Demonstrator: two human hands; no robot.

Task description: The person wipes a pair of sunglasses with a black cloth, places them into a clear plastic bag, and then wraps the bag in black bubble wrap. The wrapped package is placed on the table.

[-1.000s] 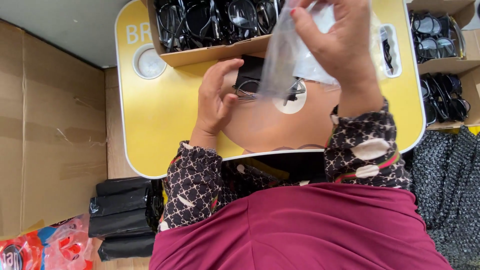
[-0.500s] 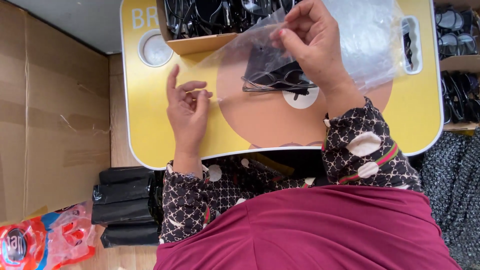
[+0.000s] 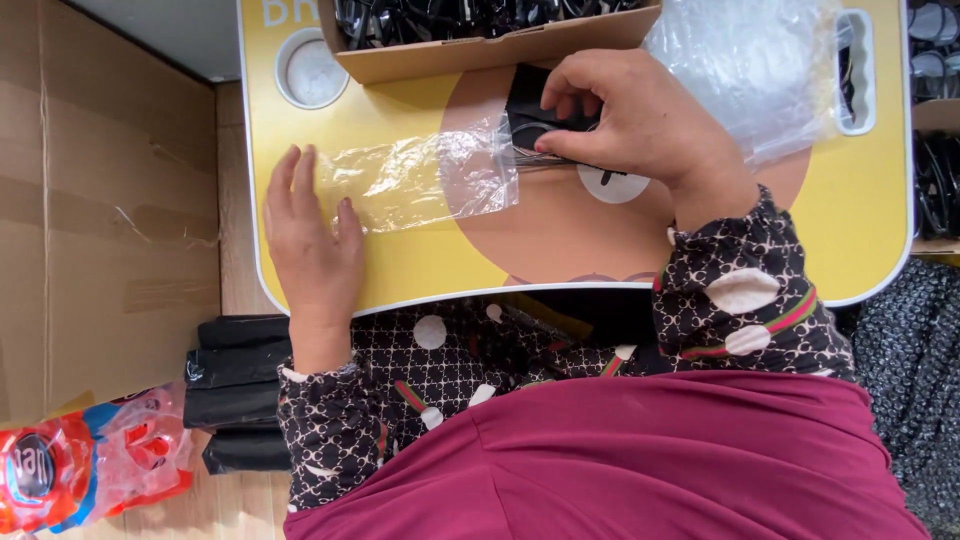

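While the left hand [image 3: 312, 240] lies open, pinning the bag [image 3: 420, 185] flat, the right hand [image 3: 640, 125], at three o'clock, pinches glasses [image 3: 545, 140] at its mouth.

right hand [image 3: 640, 125] pinching black glasses [image 3: 535, 130], clear bag [image 3: 420, 185]

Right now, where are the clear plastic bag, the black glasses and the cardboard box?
clear plastic bag [image 3: 420, 185], head view, on its crinkled middle, lying flat on the yellow tray.
black glasses [image 3: 528, 128], head view, on the dark frame beside the right hand's fingers.
cardboard box [image 3: 500, 47], head view, on its front wall.
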